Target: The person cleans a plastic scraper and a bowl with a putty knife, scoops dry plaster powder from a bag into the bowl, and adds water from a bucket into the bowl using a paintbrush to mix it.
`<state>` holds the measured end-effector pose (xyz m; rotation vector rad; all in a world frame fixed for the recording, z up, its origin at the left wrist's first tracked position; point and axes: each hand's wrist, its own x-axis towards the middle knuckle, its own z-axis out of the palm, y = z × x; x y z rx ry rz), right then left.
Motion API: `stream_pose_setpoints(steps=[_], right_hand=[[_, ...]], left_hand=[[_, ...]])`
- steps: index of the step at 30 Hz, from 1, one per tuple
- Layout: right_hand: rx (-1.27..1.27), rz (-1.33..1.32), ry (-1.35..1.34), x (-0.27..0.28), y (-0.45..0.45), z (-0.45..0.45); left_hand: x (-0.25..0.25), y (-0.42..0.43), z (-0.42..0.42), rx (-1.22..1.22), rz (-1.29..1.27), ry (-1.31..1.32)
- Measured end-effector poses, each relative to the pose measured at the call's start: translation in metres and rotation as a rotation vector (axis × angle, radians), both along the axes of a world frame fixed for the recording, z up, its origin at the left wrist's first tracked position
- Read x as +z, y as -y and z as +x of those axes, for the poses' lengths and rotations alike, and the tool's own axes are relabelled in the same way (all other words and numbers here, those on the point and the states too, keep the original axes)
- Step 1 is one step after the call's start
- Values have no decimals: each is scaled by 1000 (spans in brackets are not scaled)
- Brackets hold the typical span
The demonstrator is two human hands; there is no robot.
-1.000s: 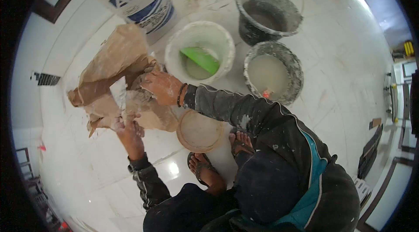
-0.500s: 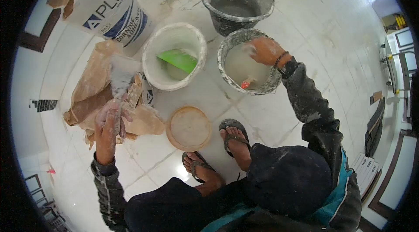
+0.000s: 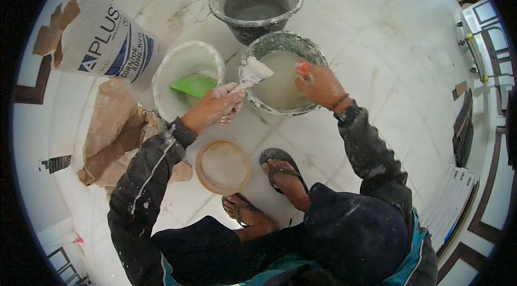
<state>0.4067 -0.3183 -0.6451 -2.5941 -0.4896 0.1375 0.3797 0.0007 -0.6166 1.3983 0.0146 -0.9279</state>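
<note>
My left hand (image 3: 216,105) is closed around the handle of a putty knife (image 3: 257,71), its blade coated white. The blade is over the left rim of a round bucket (image 3: 253,97) with cloudy, pale liquid (image 3: 280,78) in it. Above the right side of that liquid, my right hand (image 3: 322,86) has its fingers closed on a small red object (image 3: 302,69), mostly hidden by the hand. Beside my left hand stands a white bucket (image 3: 161,89) with a green plastic scoop (image 3: 195,85) in it.
Behind stands a black bucket (image 3: 256,27) with grey contents. At left are a cornice adhesive bag (image 3: 107,38) and a torn brown paper bag (image 3: 110,124). A round, shallow tan lid-like piece (image 3: 223,167) lies before my sandalled feet (image 3: 283,170).
My left hand has carried the putty knife from the torn paper bag rightward to the bucket of liquid. The red object, earlier in that bucket, is now at my right hand's fingers.
</note>
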Motion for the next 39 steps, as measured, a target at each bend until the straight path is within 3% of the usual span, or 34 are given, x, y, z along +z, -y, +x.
stream_pose_setpoints(steps=[2,5,9,13,16,20,24,29,34,38,39], right_hand=[[16,336,2,42,6,-14],[91,475,229,50,-4,-40],[335,289,174,43,-28,-59],[53,337,151,-13,-8,-36],[-85,303,177,18,-2,-38],[4,371,197,48,-26,-60],[130,195,164,9,-31,-66],[-170,312,178,-9,-8,-40],[-100,433,184,13,-33,-55],[-5,363,217,9,-42,-45],[-81,324,186,-4,-31,-37]], left_hand=[[-5,16,6,-40,1,-10],[-14,35,13,-102,-4,-8],[-27,50,24,-161,-78,-69],[-41,52,27,-337,58,11],[-28,53,22,-311,51,-1],[-40,49,27,-189,23,-26],[-44,40,29,-172,-48,16],[-43,33,26,-196,-36,13],[-41,37,23,-164,14,-54],[-45,35,20,-159,107,101],[-46,34,20,-168,115,151]])
